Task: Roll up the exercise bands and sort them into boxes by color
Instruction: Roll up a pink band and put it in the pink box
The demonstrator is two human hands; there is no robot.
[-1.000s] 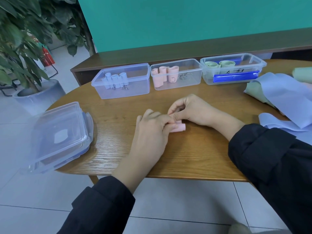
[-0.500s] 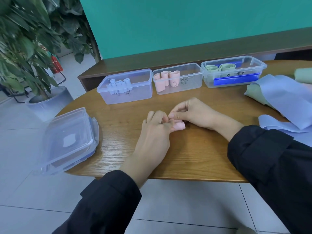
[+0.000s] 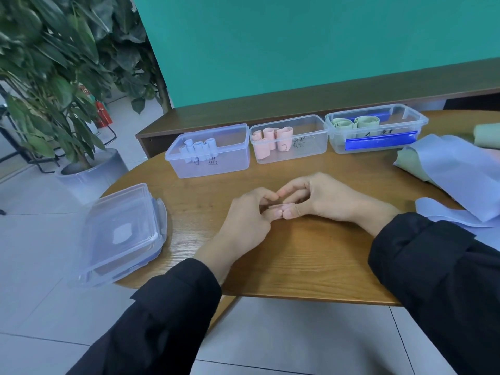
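Hands raised off table (image 3: 311,255); left hand (image 3: 244,216), right hand (image 3: 324,196) pinching pink roll (image 3: 278,206) (mostly hidden).

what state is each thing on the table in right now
pink band: rolled, pinched by both hands
left hand: gripping the roll
right hand: gripping the roll
left box: open, three blue rolls
middle box: open, three pink rolls
right box: open, two green rolls
lids: stacked, off
loose bands: unrolled
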